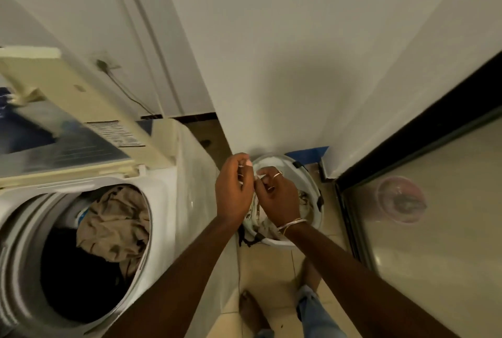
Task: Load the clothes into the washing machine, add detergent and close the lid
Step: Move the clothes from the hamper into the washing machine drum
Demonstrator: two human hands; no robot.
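A white top-loading washing machine [187, 174] stands at the left with its lid [81, 126] raised. Inside the drum lie a beige garment [114, 229] and dark clothes. To the right, on the floor, sits a white laundry basket [317, 193]. Above it my left hand [233, 191] and my right hand [277, 199] both pinch a white patterned garment [252, 212] that hangs down into the basket between them.
A white wall corner rises behind the basket. A dark-framed glass door [407, 202] fills the right side. Blue tape [309, 154] marks the wall base. A power cord [127, 90] runs down the wall behind the machine. My feet stand on beige tiles.
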